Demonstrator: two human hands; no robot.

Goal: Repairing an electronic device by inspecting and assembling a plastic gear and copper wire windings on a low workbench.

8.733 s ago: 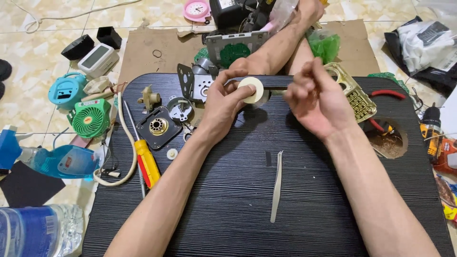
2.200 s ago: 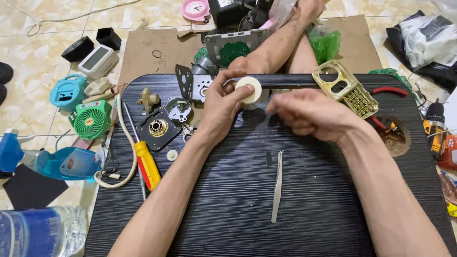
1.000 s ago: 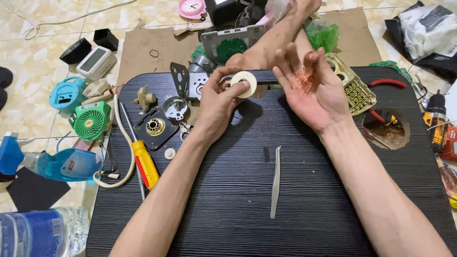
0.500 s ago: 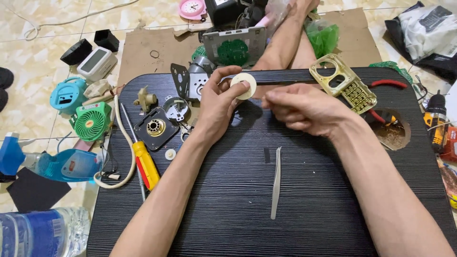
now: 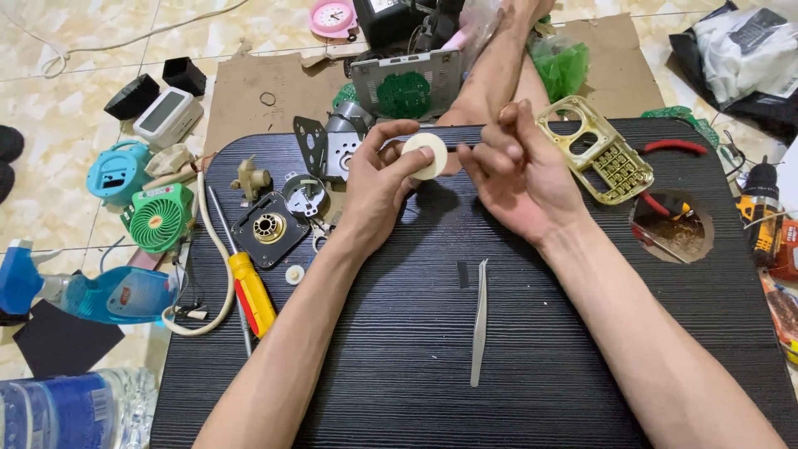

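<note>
Tape roll: one pale tape roll [image 5: 425, 155], at 12 o'clock on the black table [image 5: 532, 349], open face toward the camera.
Left hand [image 5: 378, 187]: fingers clamped on the roll's rim.
Right hand [image 5: 519, 170]: fingertips pinched together just beside the roll, at its 3 o'clock.
Tweezers: one pair of tweezers [image 5: 480, 320], long axis 12-to-6.
Screwdriver: one yellow screwdriver [image 5: 249, 287], at 9 o'clock.

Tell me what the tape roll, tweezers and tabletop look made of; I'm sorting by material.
Tape roll, held in the left hand: matte cream, probably paper or cloth tape. Tweezers: dull pale grey, likely brushed metal, though plastic is possible. Tabletop: black with fine straight grain lines, apparently laminated or painted wood.
</note>
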